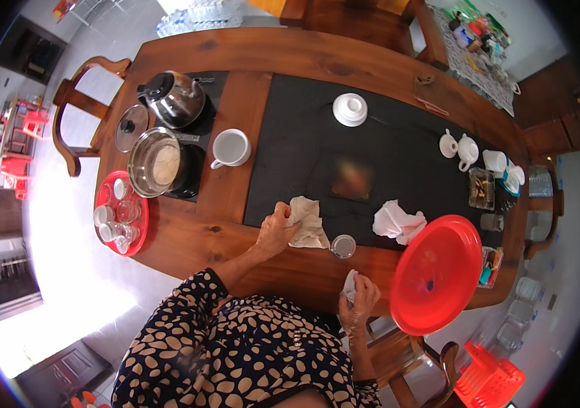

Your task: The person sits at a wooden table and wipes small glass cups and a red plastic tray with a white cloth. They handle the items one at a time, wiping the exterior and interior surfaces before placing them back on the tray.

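My left hand (274, 232) is at the near edge of the table's black inlay, its fingers closed on the left edge of a crumpled beige cloth (309, 224). The cloth lies partly spread on the tabletop. My right hand (360, 303) is held near the table's front edge, closed around a small white wad (350, 285) that looks like cloth or tissue. Between the two hands a small clear glass (343, 246) stands beside the beige cloth. Farther right lies a crumpled white cloth (399, 222), next to a large red plastic basin (437, 272).
To the left are a kettle (174, 100), a steel pot (146, 163), a white mug (231, 147) and a red tray (144, 234) of glasses. A white bowl (350, 109) sits at the far side. White teaware (467, 151) and a glass ashtray (481, 188) stand at the right.
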The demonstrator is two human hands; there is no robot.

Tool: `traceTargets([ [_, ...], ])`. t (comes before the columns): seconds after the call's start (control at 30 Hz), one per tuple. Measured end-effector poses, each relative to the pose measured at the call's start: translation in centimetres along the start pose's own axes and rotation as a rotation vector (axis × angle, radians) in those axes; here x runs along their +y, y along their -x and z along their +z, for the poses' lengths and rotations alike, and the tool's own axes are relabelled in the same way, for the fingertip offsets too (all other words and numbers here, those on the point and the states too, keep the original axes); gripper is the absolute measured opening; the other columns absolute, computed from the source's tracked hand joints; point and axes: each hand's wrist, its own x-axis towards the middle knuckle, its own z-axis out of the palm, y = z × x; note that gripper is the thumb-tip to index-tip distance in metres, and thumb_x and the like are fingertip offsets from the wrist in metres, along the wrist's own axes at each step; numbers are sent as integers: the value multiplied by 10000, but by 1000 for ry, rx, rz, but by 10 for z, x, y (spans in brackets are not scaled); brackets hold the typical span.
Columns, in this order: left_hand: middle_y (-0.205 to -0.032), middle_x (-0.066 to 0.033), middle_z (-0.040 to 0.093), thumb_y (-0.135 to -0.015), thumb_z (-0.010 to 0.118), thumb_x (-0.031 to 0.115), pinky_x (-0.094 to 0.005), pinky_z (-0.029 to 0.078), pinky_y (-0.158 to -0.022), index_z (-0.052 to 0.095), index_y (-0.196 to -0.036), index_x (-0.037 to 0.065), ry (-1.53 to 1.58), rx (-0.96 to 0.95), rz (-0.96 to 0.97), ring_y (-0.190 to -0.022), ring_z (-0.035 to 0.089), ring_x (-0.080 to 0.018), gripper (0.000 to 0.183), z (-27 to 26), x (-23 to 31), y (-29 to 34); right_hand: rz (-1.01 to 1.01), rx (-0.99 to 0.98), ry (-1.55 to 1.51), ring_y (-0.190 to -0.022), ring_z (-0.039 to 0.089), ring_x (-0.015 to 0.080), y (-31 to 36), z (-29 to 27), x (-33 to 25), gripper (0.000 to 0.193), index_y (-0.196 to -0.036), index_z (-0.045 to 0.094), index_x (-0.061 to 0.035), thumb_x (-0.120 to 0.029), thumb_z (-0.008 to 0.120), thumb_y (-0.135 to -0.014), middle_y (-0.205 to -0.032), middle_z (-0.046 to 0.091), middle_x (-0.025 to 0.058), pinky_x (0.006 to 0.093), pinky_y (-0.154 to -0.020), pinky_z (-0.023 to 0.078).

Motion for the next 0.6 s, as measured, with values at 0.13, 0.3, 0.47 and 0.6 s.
traceTargets([
  [0.13,-835,-220,639,-780,689,197,-422,510,-687,500,-1085,19,11,-40,-72,-800,658,-367,401,-26,-33,12,244,-64,-473,-1140,468,294,-4,6,-4,516,-1293,462,12,-30,605,-799,-1279,482,158,392,-989,366],
  [0.3,-882,-221,593,-771,502,16,-400,480,-752,481,-1099,11,67,79,136,-824,601,-347,329,-65,-49,37,685,-94,-1570,-1201,492,252,-27,0,-7,487,-1360,371,36,-140,495,-923,-1307,485,167,384,-1025,392],
  [0.47,-888,-218,587,-770,443,-18,-396,468,-767,475,-1087,5,0,190,1,-845,598,-346,320,-68,-40,64,668,-207,-1645,-1175,520,252,-29,5,5,457,-1339,399,26,-151,484,-926,-1283,509,160,389,-1012,420],
  [0.6,-854,-239,607,-779,447,-4,-417,478,-756,488,-1083,4,-63,170,-56,-848,614,-394,306,-81,-45,86,690,-192,-1532,-1079,565,235,-29,14,4,373,-1274,456,20,-153,485,-946,-1187,565,134,368,-958,450],
])
